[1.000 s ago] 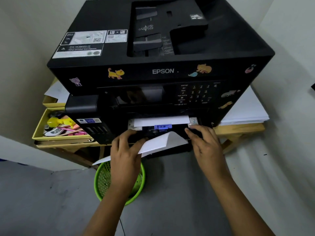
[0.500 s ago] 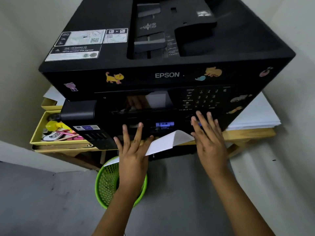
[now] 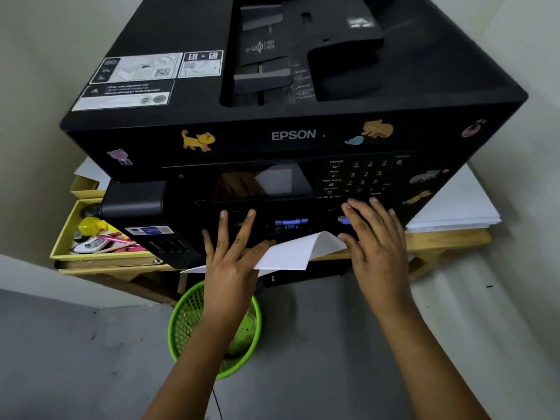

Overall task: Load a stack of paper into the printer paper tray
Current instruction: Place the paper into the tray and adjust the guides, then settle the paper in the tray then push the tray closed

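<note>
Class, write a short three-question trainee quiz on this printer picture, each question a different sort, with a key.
1. True or false: both hands lie flat with spread fingers against the printer front.
2. Which hand has the bent white sheet passing under it? A) left hand B) right hand C) neither
3. Fill in: the basket on the floor below the left forearm is coloured ____.

Key: 1 true; 2 A; 3 green.
</note>
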